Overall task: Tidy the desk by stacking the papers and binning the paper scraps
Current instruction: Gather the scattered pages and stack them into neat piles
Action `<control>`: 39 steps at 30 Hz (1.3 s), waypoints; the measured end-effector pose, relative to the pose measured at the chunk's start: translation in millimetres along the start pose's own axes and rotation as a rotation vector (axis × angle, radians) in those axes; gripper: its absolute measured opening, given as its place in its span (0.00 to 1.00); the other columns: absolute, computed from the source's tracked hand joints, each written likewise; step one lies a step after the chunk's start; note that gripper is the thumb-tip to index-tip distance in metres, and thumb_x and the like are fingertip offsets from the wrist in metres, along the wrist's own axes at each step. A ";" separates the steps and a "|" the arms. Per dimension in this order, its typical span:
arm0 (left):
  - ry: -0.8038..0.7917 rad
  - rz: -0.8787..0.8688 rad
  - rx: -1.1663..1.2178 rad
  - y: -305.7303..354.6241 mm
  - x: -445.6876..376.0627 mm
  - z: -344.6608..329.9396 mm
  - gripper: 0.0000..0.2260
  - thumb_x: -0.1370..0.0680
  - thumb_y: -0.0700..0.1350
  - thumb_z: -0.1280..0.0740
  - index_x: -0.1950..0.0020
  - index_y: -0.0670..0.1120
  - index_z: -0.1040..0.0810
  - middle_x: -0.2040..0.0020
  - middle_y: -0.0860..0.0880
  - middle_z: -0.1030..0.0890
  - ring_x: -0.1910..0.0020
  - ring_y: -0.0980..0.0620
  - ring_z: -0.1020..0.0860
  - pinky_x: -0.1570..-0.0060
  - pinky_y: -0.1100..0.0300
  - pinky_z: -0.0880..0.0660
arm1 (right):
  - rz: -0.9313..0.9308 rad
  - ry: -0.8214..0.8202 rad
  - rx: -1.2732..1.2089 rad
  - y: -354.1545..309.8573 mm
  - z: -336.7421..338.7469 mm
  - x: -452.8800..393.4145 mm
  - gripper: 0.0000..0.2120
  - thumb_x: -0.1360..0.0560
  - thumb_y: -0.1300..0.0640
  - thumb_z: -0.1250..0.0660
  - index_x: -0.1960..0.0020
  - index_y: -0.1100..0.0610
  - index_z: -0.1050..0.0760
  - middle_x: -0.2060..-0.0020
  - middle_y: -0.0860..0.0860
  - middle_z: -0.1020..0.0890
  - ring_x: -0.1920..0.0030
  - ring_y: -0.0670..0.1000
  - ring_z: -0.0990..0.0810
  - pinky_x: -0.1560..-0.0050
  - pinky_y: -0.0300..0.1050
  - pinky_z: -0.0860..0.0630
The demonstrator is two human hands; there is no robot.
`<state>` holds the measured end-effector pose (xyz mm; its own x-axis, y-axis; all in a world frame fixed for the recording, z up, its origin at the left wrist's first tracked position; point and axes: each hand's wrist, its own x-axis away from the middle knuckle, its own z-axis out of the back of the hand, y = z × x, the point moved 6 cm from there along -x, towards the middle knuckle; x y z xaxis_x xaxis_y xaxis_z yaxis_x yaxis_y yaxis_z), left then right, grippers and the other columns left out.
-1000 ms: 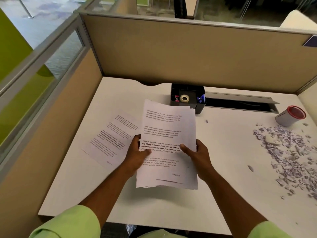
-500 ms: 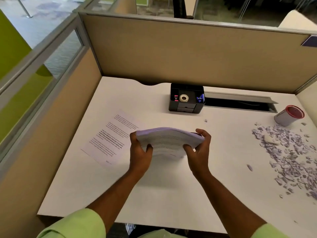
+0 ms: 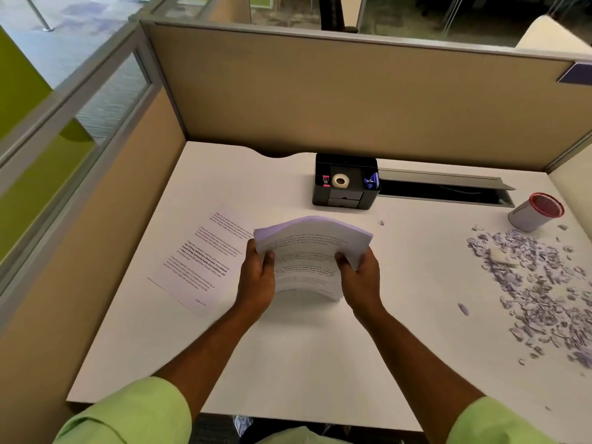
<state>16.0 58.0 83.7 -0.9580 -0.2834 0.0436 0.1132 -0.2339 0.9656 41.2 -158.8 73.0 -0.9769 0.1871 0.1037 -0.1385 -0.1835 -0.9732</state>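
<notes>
A stack of printed papers (image 3: 307,254) bows upward over the middle of the white desk (image 3: 288,363). My left hand (image 3: 258,277) grips its left edge and my right hand (image 3: 360,277) grips its right edge. The stack's lower edge rests on or just above the desk. One single printed sheet (image 3: 205,254) lies flat on the desk, left of the stack. A wide scatter of small paper scraps (image 3: 538,290) covers the right side of the desk.
A black desk organiser (image 3: 346,181) with a tape roll stands at the back centre, beside an open cable slot (image 3: 445,190). A small grey cup with a red rim (image 3: 535,213) lies tipped at the right. Beige partition walls (image 3: 352,97) enclose the desk at back and left.
The stack, held facing me a second ago, was tipped down and lowered toward the desk. It now bows between both hands with its text side showing again.
</notes>
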 end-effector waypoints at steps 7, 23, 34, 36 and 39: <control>-0.051 -0.015 0.014 -4.4 5.9 0.2 0.20 0.19 0.36 0.38 0.30 0.52 0.36 0.42 0.58 0.25 0.42 0.66 0.26 0.46 0.69 0.25 | 0.073 -0.025 -0.055 -9.6 6.0 16.1 0.29 0.27 0.72 0.30 0.31 0.53 0.33 0.43 0.46 0.21 0.42 0.43 0.22 0.50 0.36 0.21; -0.042 0.049 -0.012 -13.9 11.4 -4.3 0.11 0.16 0.44 0.44 0.34 0.56 0.35 0.46 0.60 0.26 0.44 0.61 0.25 0.57 0.77 0.28 | -0.090 -0.038 0.024 25.8 3.2 13.4 0.10 0.21 0.66 0.33 0.42 0.55 0.21 0.50 0.50 0.15 0.46 0.55 0.17 0.47 0.52 0.18; -0.094 0.083 -0.143 -20.5 2.8 -3.1 0.15 0.19 0.42 0.36 0.32 0.49 0.32 0.46 0.53 0.22 0.48 0.55 0.21 0.54 0.64 0.22 | -0.133 -0.082 0.059 33.8 -0.1 9.0 0.14 0.21 0.66 0.33 0.39 0.52 0.23 0.47 0.48 0.16 0.44 0.53 0.17 0.44 0.52 0.17; -0.027 0.099 -0.158 -9.9 -6.7 1.2 0.11 0.19 0.41 0.37 0.37 0.49 0.30 0.49 0.52 0.21 0.53 0.55 0.21 0.62 0.69 0.24 | -0.101 -0.113 0.077 25.0 0.8 2.3 0.13 0.21 0.63 0.32 0.39 0.50 0.23 0.47 0.47 0.15 0.46 0.51 0.16 0.44 0.55 0.17; 0.027 0.073 -0.152 7.0 -18.5 6.9 0.09 0.18 0.40 0.38 0.39 0.50 0.30 0.50 0.53 0.22 0.56 0.58 0.22 0.66 0.70 0.27 | -0.026 -0.129 0.059 6.5 5.9 -9.4 0.15 0.23 0.56 0.26 0.38 0.51 0.24 0.45 0.47 0.15 0.47 0.50 0.15 0.48 0.54 0.15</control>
<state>32.6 68.1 91.5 -0.9387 -0.3288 0.1032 0.2225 -0.3496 0.9101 48.5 -167.4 66.9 -0.9852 0.0676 0.1577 -0.1694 -0.2370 -0.9566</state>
